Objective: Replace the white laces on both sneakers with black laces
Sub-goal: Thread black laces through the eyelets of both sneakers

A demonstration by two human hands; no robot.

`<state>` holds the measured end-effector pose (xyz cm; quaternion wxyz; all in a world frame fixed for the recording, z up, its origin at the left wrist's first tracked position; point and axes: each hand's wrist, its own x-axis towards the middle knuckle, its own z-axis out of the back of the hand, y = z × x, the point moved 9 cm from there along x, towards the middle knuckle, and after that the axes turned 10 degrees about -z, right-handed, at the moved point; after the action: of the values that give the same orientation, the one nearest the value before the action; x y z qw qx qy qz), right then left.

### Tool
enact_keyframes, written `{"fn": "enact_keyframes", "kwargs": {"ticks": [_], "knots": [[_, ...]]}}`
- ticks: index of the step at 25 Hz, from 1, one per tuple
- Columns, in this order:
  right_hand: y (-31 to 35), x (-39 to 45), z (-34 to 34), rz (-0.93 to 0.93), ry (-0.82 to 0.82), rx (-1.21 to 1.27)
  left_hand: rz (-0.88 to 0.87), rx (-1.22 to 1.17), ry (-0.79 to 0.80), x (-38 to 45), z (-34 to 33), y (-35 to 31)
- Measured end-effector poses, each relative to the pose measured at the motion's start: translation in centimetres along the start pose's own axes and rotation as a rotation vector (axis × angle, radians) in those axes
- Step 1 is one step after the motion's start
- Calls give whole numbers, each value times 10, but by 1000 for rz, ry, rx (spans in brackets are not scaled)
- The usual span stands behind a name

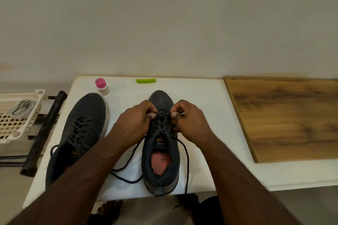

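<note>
1. The left sneaker (80,129) on the white table (210,100) looks done. It has a black lace criss-crossed all the way up, w/ the lace ends lying loose by its near end.
2. The right sneaker (161,144) sits in the middle of the table, toe pointing far, heel near the table's near edge. It is only partly done.
3. Its black lace (128,160) goes thru the far holes. Two long loose ends trail off, one to the left on the table & one to the right, hanging over the near edge.
4. The white laces (22,108) are out of both shoes. They lie in the cream basket (39,95), well apart on the left.
5. Guess: what is left is threading the near holes of the right shoe, then prob. tying.
6. The left hand (135,120) is bent over the left side of the shoe's lace rows. Its fingers are curled & pinch the lace.
7. The right hand (190,120) does the same on the right side, pinching the lace between thumb & fingers.
8. Both arms reach in from the near side, wrists low, hands close together over the shoe.
</note>
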<state>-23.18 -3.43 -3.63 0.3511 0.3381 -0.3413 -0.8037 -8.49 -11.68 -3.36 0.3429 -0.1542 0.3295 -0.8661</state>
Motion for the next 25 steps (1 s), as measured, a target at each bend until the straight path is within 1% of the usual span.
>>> {"fn": "enact_keyframes", "kwargs": {"ticks": [3, 9, 13, 17, 20, 25], "knots": [[-4, 2, -4, -15, 28, -61, 38, -59, -23, 0, 3, 6], [5, -2, -6, 65, -13, -161, -6, -18, -16, 1, 2, 3], [7, -5, -6, 76, -15, -157, -20, -11, 1, 2, 0, 1], [9, -6, -6, 92, -6, -152, 2, 8, 17, 2, -1, 2], [8, -5, -6, 92, -3, -150, 24, 8, -12, 1, 0, 3], [7, -4, -5, 83, -1, -111, -36, -14, 12, 2, -3, -4]]}}
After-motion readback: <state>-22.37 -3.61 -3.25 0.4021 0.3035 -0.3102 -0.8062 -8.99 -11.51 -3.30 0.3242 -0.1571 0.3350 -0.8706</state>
